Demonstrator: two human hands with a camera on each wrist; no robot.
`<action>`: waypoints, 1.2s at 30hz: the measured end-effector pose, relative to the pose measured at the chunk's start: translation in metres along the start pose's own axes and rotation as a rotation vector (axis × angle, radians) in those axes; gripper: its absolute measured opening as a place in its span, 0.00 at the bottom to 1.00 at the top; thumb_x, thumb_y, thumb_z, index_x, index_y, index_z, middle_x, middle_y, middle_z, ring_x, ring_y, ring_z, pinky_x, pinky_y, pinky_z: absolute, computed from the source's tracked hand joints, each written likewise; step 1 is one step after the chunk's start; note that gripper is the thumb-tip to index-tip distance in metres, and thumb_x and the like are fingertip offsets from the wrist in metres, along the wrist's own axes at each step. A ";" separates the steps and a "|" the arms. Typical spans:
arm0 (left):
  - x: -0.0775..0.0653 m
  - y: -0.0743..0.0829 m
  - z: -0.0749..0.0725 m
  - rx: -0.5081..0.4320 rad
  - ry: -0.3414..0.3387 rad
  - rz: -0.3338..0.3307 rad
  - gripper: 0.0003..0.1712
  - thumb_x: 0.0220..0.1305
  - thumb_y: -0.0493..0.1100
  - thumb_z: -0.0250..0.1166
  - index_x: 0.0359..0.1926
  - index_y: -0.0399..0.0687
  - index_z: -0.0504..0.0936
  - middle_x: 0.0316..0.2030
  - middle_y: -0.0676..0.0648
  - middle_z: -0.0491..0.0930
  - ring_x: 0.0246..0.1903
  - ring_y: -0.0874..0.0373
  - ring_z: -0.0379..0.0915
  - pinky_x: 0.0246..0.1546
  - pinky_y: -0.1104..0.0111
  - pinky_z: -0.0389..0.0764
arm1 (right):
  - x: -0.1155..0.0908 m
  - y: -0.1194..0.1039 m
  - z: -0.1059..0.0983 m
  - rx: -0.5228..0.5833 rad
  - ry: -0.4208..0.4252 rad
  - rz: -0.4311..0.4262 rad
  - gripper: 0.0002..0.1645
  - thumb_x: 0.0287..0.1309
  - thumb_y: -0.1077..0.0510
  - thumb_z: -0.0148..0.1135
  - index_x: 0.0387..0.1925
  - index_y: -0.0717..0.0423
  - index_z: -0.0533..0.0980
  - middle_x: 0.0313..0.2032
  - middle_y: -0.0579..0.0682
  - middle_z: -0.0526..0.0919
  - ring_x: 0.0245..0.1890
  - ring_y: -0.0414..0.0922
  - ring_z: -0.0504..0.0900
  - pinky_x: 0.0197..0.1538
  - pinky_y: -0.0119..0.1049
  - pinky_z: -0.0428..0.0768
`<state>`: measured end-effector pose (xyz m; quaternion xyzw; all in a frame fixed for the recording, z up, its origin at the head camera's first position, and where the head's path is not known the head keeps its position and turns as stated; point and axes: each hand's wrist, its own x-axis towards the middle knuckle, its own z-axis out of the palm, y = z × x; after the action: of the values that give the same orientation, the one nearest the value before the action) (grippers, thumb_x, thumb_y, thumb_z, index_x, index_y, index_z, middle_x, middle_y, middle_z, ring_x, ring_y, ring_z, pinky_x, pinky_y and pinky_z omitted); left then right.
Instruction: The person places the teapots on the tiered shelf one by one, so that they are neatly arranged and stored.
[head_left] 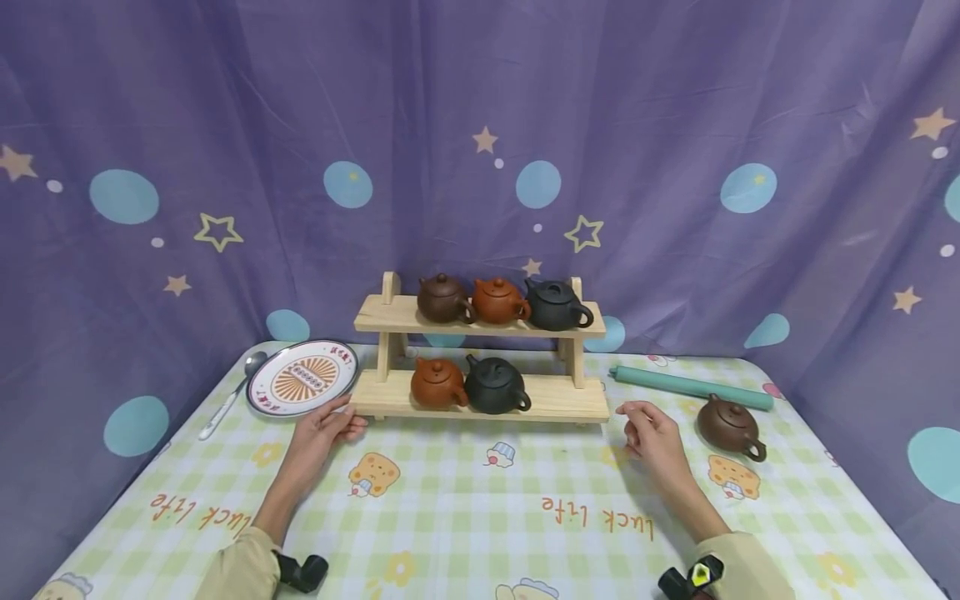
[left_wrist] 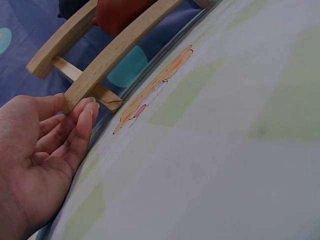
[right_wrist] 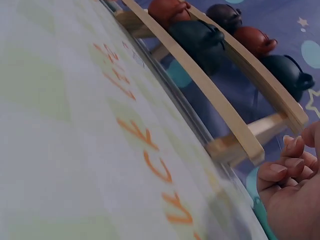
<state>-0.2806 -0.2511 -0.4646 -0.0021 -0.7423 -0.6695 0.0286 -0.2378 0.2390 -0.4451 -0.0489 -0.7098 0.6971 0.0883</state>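
A two-tier wooden display shelf (head_left: 481, 397) stands at the back of the table. At the left end of its lower board, my left hand (head_left: 324, 429) pinches the corner, thumb on one side and fingertips on the other in the left wrist view. My right hand (head_left: 654, 433) is apart from the right end, fingers loosely curled with nothing in them. On the upper board sit a brown teapot (head_left: 442, 300), an orange-brown teapot (head_left: 497, 302) and a black teapot (head_left: 553, 307). The lower board bears another orange-brown teapot (head_left: 437, 385) and black teapot (head_left: 495, 387).
A dark brown teapot (head_left: 727, 425) stands on the table right of my right hand, in front of a green rolled-up cylinder (head_left: 690, 387). At the left lie a patterned plate (head_left: 264, 385) and a spoon (head_left: 222, 412). Purple curtain (head_left: 450, 75) hangs behind the table.
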 end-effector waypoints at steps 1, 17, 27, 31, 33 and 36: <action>0.000 0.000 0.000 -0.001 0.001 0.002 0.29 0.82 0.39 0.53 0.75 0.27 0.60 0.43 0.43 0.87 0.38 0.66 0.84 0.46 0.74 0.85 | 0.000 0.001 -0.004 -0.001 0.002 -0.001 0.16 0.81 0.58 0.48 0.48 0.70 0.75 0.20 0.47 0.66 0.17 0.37 0.60 0.20 0.28 0.65; -0.001 0.000 0.000 0.013 0.001 0.010 0.29 0.82 0.39 0.53 0.75 0.27 0.60 0.44 0.41 0.87 0.38 0.67 0.84 0.45 0.74 0.85 | -0.009 0.007 -0.048 -0.026 0.056 -0.008 0.15 0.81 0.56 0.49 0.45 0.63 0.78 0.21 0.47 0.67 0.18 0.37 0.62 0.20 0.30 0.68; -0.001 0.000 0.000 0.020 0.004 -0.016 0.30 0.82 0.40 0.53 0.76 0.28 0.60 0.45 0.42 0.87 0.39 0.67 0.83 0.46 0.75 0.85 | -0.015 0.009 -0.072 -0.029 0.078 -0.053 0.18 0.81 0.54 0.50 0.45 0.65 0.78 0.22 0.46 0.68 0.21 0.37 0.65 0.20 0.30 0.70; -0.001 0.000 0.000 0.022 0.002 -0.012 0.29 0.83 0.40 0.53 0.76 0.29 0.60 0.45 0.42 0.87 0.39 0.67 0.83 0.46 0.75 0.85 | -0.017 0.010 -0.079 -0.048 0.096 -0.052 0.19 0.81 0.52 0.50 0.46 0.66 0.77 0.23 0.46 0.68 0.21 0.37 0.66 0.20 0.30 0.70; -0.001 0.000 0.000 0.021 0.002 -0.015 0.29 0.82 0.40 0.53 0.76 0.29 0.60 0.45 0.42 0.87 0.39 0.67 0.83 0.46 0.75 0.85 | -0.018 0.011 -0.083 -0.052 0.094 -0.051 0.20 0.81 0.51 0.51 0.47 0.65 0.77 0.23 0.46 0.68 0.22 0.37 0.66 0.20 0.31 0.71; -0.001 0.000 0.000 0.021 0.003 -0.020 0.30 0.82 0.40 0.53 0.76 0.29 0.60 0.45 0.42 0.87 0.39 0.67 0.83 0.46 0.75 0.85 | -0.020 0.011 -0.089 -0.034 0.092 -0.063 0.18 0.80 0.51 0.52 0.46 0.62 0.78 0.24 0.47 0.69 0.22 0.38 0.66 0.21 0.31 0.71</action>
<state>-0.2800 -0.2513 -0.4646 0.0064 -0.7491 -0.6620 0.0229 -0.2018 0.3229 -0.4559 -0.0603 -0.7180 0.6787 0.1419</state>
